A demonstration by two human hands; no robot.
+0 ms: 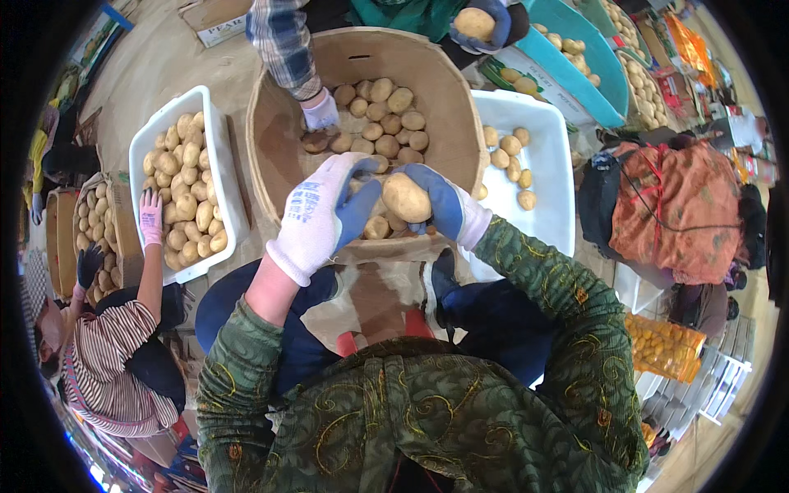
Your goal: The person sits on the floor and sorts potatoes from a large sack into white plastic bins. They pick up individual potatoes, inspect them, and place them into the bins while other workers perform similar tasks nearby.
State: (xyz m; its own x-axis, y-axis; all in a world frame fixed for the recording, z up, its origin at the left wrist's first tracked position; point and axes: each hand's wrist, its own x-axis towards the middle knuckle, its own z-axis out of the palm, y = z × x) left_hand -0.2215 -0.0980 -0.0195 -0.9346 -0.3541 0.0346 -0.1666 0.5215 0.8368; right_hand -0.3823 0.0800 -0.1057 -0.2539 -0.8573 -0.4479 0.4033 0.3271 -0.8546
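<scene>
Right hand [446,197] closed on one potato [406,197], held over the near part of the tub [394,64]. Left hand [316,205] just beside it, thumb and fingers curved apart; cannot tell whether it grips anything. Loose potatoes [386,123] below; co-worker's gloved hand [321,113] among them. Left crate [228,168] heaped.

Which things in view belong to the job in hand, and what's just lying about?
Apparently in use:
right hand, holding a potato
left hand, at that potato's left
round brown tub with loose potatoes
white bin on the right, probably

Apparently just lying about:
cardboard box, upper left
orange patterned bundle, right
orange net bag, lower right
</scene>
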